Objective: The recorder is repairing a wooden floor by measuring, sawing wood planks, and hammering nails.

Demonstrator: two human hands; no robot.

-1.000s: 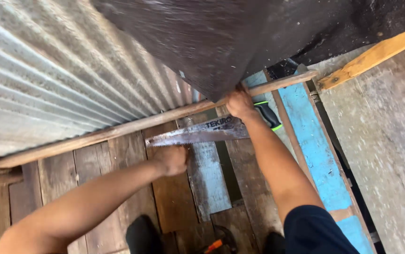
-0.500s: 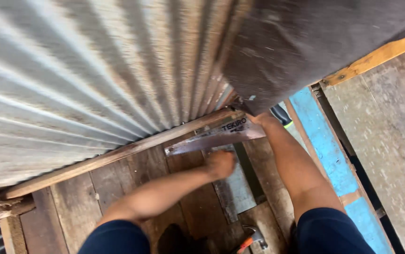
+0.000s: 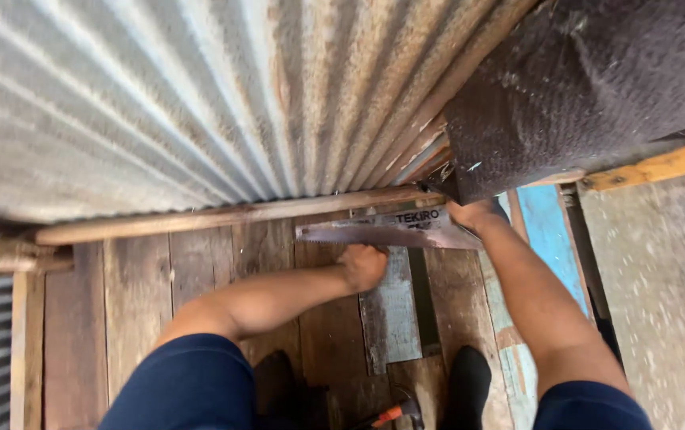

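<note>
A hand saw (image 3: 386, 229) with a grey toothed blade lies level just below a long wooden rail (image 3: 223, 215). My right hand (image 3: 470, 215) grips its handle end, partly hidden under a dark rough sheet (image 3: 581, 87). My left hand (image 3: 364, 265) is closed in a fist just under the blade, resting on the wooden planks by a grey metal strip (image 3: 390, 314). I cannot tell whether the fist holds anything. Both forearms reach forward from dark blue sleeves.
Corrugated metal sheeting (image 3: 199, 95) fills the upper left. Worn floor planks (image 3: 135, 295) lie below the rail. A blue painted board (image 3: 546, 235) and a yellowish beam (image 3: 661, 166) are at right beside a concrete surface (image 3: 661, 302). A hammer (image 3: 394, 414) lies by my dark shoes.
The view has swung left and up, so the corrugated sheeting fills more of it. The saw stays below the rail in my right hand; my left fist has drawn closer under the blade.
</note>
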